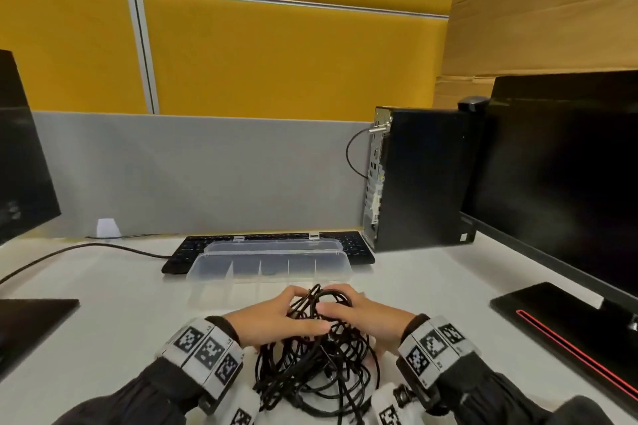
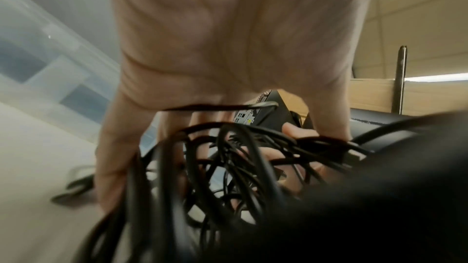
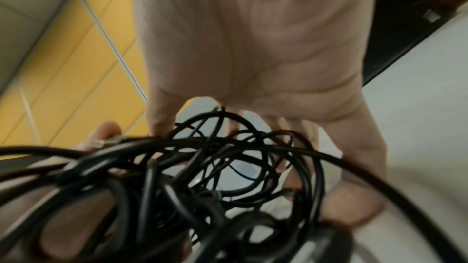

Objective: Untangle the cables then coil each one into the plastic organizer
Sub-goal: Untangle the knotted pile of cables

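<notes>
A tangle of black cables [image 1: 316, 359] lies on the white desk close to me. My left hand [image 1: 297, 312] grips the top of the tangle from the left, its thumb laid across the strands. My right hand [image 1: 340, 304] grips the same bundle from the right. In the left wrist view my fingers [image 2: 119, 157] curl round several loops of the cables [image 2: 228, 159]. The right wrist view shows more loops [image 3: 202, 167] bunched under my right palm, with a metal plug [image 3: 101, 143] at the left. The clear plastic organizer [image 1: 207, 269] stands open just beyond my hands, its divided compartments holding nothing.
A black keyboard [image 1: 352, 248] lies behind the organizer. A black computer tower [image 1: 421, 176] and a monitor [image 1: 566, 176] stand at the right, and another monitor [image 1: 20, 148] at the left. A dark cable [image 1: 86, 248] runs across the desk at left.
</notes>
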The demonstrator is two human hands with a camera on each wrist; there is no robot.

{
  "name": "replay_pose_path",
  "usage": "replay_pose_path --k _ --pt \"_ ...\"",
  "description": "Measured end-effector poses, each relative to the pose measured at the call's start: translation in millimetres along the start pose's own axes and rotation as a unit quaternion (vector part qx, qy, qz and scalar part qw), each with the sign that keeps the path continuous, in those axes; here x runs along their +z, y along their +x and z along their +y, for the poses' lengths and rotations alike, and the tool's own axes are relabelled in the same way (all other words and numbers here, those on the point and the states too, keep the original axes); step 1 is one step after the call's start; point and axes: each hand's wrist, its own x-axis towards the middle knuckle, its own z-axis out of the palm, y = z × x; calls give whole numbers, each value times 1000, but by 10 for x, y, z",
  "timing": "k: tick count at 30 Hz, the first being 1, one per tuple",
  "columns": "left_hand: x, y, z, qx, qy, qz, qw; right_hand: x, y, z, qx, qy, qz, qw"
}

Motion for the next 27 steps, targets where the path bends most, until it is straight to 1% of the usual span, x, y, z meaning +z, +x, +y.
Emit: replay_pose_path --k 3,5,7,9,11,13,16,19,21,23,24,25,26,27 --pt "-15 55 -7 7 -14 7 1000 9 123 22 3 25 9 1000" --pt "-3 73 -32 4 -43 11 999 53 170 19 5 50 -1 999" --pt "-10 68 -57 6 -68 17 997 84 216 26 -8 67 5 998" --pt "-16 50 -91 17 -69 24 997 104 248 35 -19 82 17 996" --pt "-29 46 -127 23 -62 47 997 132 230 10 -36 142 15 989" --pt "-32 19 -148 44 -86 88 991 153 194 -42 -60 186 21 981" --pt "-47 -18 -177 96 -160 149 971 133 156 -122 -117 183 70 974" --pt "-93 -109 -189 164 -259 219 926 95 114 -195 -195 220 119 948" --pt "-152 -162 -209 172 -279 269 906 76 97 -197 -230 270 152 923" --pt "-206 -221 -233 155 -290 298 896 68 80 -183 -255 340 162 890" --pt "-217 -243 -236 138 -300 290 898 67 63 -188 -266 376 152 874" --pt "-211 -262 -236 121 -320 257 904 70 70 -187 -267 407 146 861" --pt "-193 -275 -230 109 -352 209 906 67 73 -187 -264 432 142 850" --pt "-171 -296 -215 102 -395 155 900 72 80 -190 -260 452 141 842"
